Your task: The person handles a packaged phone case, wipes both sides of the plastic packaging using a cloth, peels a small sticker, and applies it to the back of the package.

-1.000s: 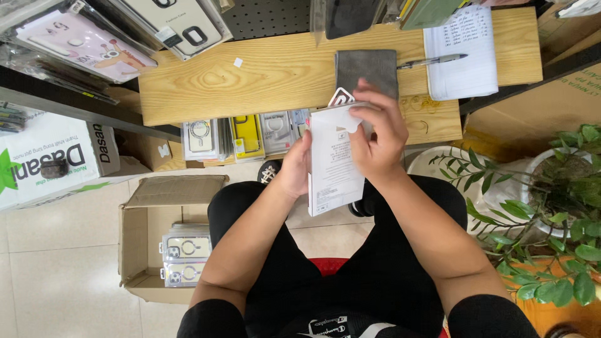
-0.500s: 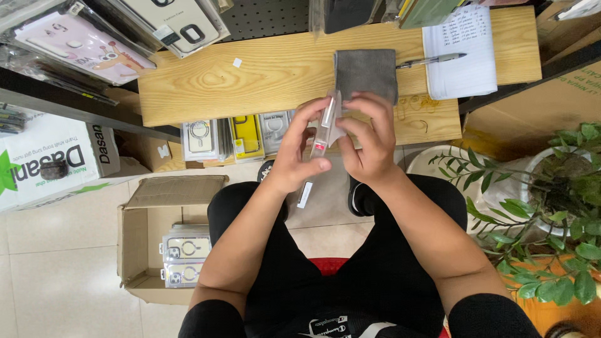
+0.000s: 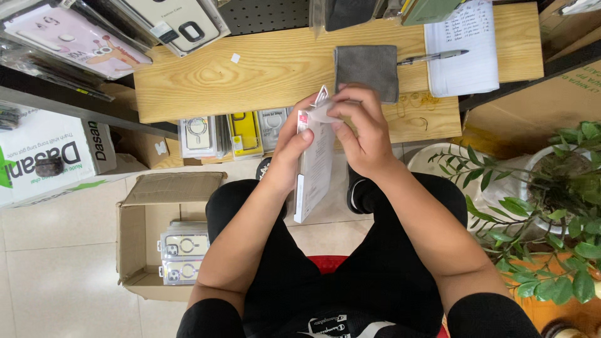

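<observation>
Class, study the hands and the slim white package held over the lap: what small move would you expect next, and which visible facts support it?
Probably the right hand peels the clear flap further off the top of the white package. Its fingertips already pinch that flap at the upper end, while the left hand braces the package's edge, holding it upright above the knees, clear of the wooden bench.

Both forearms reach forward, bare, elbows bent over the lap. Left hand upright, fingers curled in a grip. Right hand higher, fingertips pinched together, knuckles up.
</observation>
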